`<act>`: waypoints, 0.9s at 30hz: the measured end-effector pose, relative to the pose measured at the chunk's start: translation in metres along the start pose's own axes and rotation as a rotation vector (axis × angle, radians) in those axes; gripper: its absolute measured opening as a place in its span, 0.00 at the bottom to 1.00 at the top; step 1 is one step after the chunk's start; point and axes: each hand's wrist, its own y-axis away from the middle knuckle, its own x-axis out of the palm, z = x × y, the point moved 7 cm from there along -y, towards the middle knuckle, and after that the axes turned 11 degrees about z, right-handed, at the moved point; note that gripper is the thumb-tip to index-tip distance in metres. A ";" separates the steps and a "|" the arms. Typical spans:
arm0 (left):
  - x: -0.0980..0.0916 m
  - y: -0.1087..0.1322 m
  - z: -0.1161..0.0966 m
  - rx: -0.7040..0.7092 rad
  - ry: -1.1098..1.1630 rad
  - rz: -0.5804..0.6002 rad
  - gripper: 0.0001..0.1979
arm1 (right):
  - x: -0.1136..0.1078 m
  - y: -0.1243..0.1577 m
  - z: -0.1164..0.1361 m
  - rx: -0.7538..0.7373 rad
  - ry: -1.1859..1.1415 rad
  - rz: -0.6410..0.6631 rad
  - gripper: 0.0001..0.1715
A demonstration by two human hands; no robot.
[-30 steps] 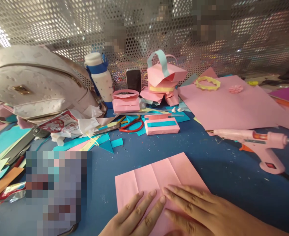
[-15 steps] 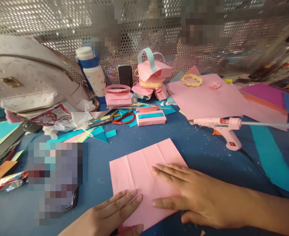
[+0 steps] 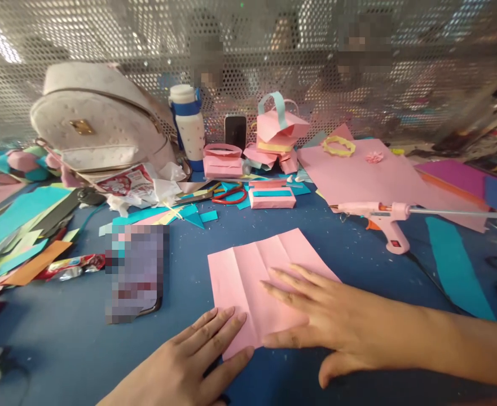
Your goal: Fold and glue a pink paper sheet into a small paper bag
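A sheet of pink paper [image 3: 248, 276] with several parallel creases lies on the blue table under both of my hands. My left hand [image 3: 201, 349] rests on its lower left corner, fingers stretched out and lying on the paper. Across the right part of the sheet my right hand [image 3: 316, 307] is spread flat, with the thumb off the paper's near edge. Neither hand grips anything. Beyond the sheet sits a small pink paper box [image 3: 272, 198] with a blue strip. A pink glue gun [image 3: 390, 217] lies to the right, a glue stick protruding from its back.
Red-handled scissors [image 3: 231, 194] lie among paper scraps. Left of the sheet is a blurred-out phone [image 3: 140, 276]. A backpack [image 3: 104, 124], a bottle [image 3: 190, 132] and pink paper bags [image 3: 223, 163] stand along the perforated metal screen. A blue paper strip [image 3: 457, 265] lies at right.
The camera view has shifted, so the table things appear further right. My right hand's fingers have spread wider on the pink paper, and the sheet's near edge now sits farther from me.
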 end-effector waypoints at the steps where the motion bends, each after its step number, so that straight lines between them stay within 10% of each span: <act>1: -0.002 0.000 -0.001 0.001 -0.008 0.002 0.27 | -0.001 -0.004 0.005 -0.028 0.024 0.005 0.43; 8: -0.010 -0.003 -0.003 0.013 -0.089 0.029 0.25 | 0.000 -0.004 0.022 -0.055 0.161 0.025 0.37; 18: 0.005 0.000 -0.004 -0.026 -0.130 0.003 0.22 | 0.007 0.082 0.004 0.236 0.355 -0.073 0.41; 27: -0.033 -0.035 0.005 -0.090 0.058 -0.115 0.15 | -0.005 0.097 -0.018 0.419 0.181 -0.213 0.15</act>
